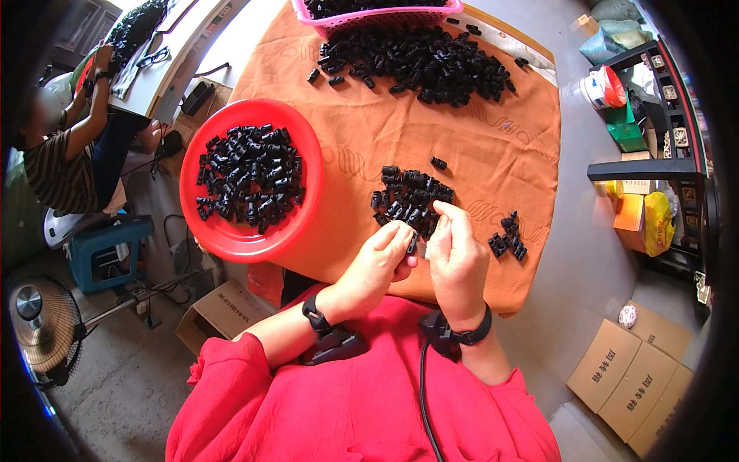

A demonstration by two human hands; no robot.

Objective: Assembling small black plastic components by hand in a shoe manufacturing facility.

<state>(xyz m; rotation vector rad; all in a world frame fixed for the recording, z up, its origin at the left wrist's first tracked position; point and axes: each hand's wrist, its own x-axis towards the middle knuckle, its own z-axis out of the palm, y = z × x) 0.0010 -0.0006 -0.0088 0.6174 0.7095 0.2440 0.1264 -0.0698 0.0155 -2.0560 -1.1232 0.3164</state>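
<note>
My left hand (376,266) pinches a small black plastic part (412,245) between thumb and fingers, close in front of my body. Right beside it my right hand (459,266) is closed, its thumb and fingertips bent toward that part. What the right fingers grip is too small and hidden to name. Just beyond both hands lies a pile of the same black parts (408,189) on the orange cloth (362,254), partly covered by my fingers. One single part (439,163) lies apart behind this pile.
A red round tray (308,208) full of black parts stands left. A large heap (423,61) and a pink basket (369,17) lie at the far side. A small cluster (508,239) sits right. A person (69,154) sits far left; a fan (46,319) stands lower left.
</note>
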